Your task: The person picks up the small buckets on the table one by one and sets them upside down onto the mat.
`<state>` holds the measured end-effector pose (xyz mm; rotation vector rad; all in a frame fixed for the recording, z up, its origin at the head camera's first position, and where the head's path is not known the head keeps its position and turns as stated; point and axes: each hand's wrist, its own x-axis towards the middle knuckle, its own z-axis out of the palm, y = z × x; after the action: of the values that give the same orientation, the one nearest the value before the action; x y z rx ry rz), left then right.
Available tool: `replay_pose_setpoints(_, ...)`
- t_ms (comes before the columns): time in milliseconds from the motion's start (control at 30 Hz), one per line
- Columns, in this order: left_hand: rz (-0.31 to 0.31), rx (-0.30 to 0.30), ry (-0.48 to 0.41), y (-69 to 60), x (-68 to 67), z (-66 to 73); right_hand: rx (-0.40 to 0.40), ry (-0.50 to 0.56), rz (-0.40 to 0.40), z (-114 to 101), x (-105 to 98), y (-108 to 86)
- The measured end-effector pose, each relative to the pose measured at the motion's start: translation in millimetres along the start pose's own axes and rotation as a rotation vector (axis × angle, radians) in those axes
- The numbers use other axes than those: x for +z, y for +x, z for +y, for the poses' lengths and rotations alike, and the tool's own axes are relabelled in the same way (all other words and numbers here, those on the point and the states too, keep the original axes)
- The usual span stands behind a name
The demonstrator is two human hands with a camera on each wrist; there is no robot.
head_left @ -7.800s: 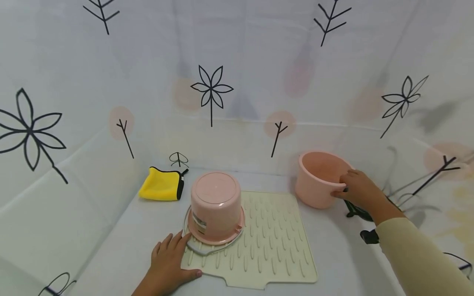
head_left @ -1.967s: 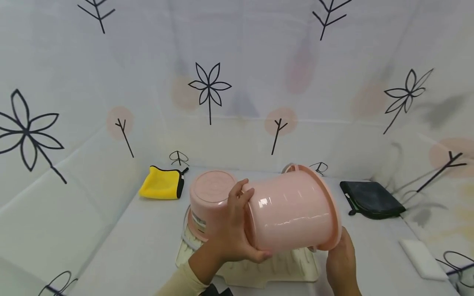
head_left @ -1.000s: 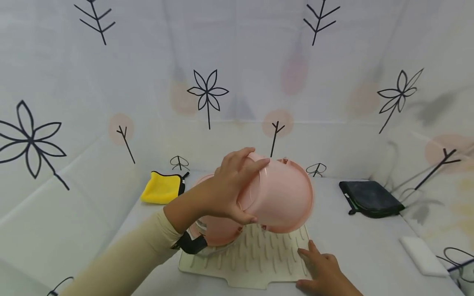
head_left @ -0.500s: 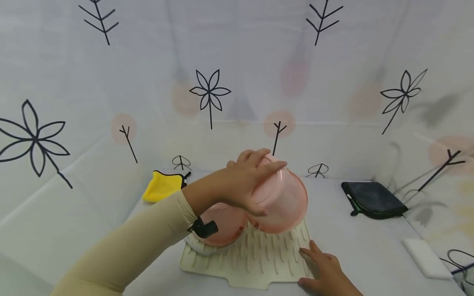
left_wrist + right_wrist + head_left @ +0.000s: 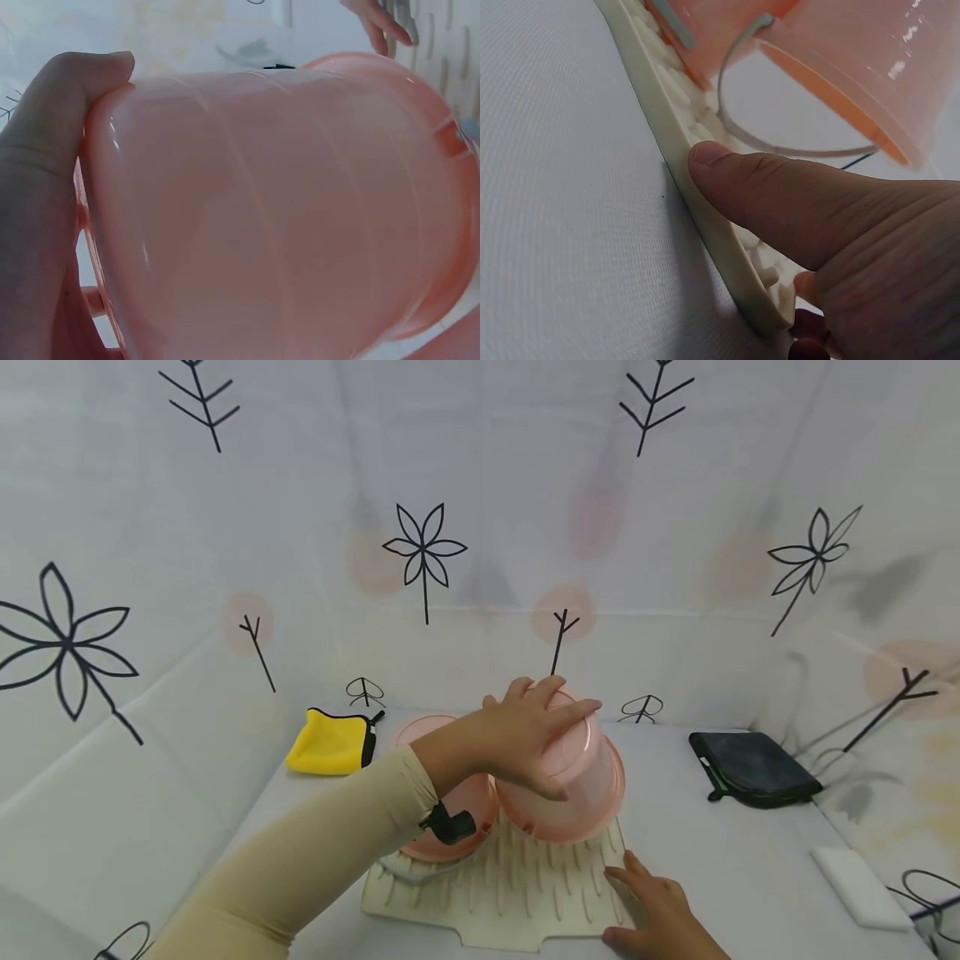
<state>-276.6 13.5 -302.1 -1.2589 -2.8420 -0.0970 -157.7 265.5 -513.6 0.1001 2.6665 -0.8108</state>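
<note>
My left hand [image 5: 521, 739] grips the base of a pink bucket [image 5: 573, 793], thumb and fingers spread round its bottom edge. This bucket tilts mouth-down above the cream draining mat [image 5: 498, 935]. Its rim looks raised off the mat in the right wrist view, where its grey handle [image 5: 780, 150] hangs down. A second pink bucket [image 5: 476, 797] stands upside down on the mat's left half, partly hidden by my left arm. My right hand [image 5: 656, 906] rests at the mat's right edge with fingers spread; its thumb [image 5: 739, 180] touches that edge in the right wrist view.
A yellow zip pouch [image 5: 330, 743] lies at the back left of the white table. At the back right is a dark pouch [image 5: 753, 768], and a white flat block [image 5: 861, 889] lies nearer the right edge. A patterned cloth [image 5: 480, 568] hangs behind.
The bucket left the back right in my right hand and passed to my left, turning mouth-down over the mat. My right hand let go and moved to the mat. Lately the bucket shifted slightly right.
</note>
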Motion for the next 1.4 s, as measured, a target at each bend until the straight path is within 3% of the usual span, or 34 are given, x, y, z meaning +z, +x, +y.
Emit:
replay_pose_setpoints(167,-0.003,-0.013,0.075,11.4,-11.0,6.7,0.009,-0.011,0.001,2,-1,0.7)
replay_pose_setpoints(367,-0.013,-0.002,0.197,23.5,-20.8,5.1,0.01,-0.004,0.004,3,0,1.5)
replay_pose_setpoints(533,-0.031,0.03,0.307,27.9,-19.5,1.2,0.009,-0.009,0.004,5,1,1.6)
replay_pose_setpoints(733,-0.114,0.127,0.251,30.6,-2.1,2.3,0.038,-0.018,0.006,6,0,0.1)
replay_pose_setpoints(900,-0.188,0.178,0.24,29.8,12.1,6.9,-0.025,-0.013,0.039,6,2,0.1)
replay_pose_setpoints(1167,-0.233,0.228,0.184,28.1,23.4,7.0,-0.012,-0.007,0.042,6,3,3.5)
replay_pose_setpoints(1400,-0.256,0.234,0.167,34.6,34.5,2.8,-0.015,-0.001,0.032,7,3,3.6)
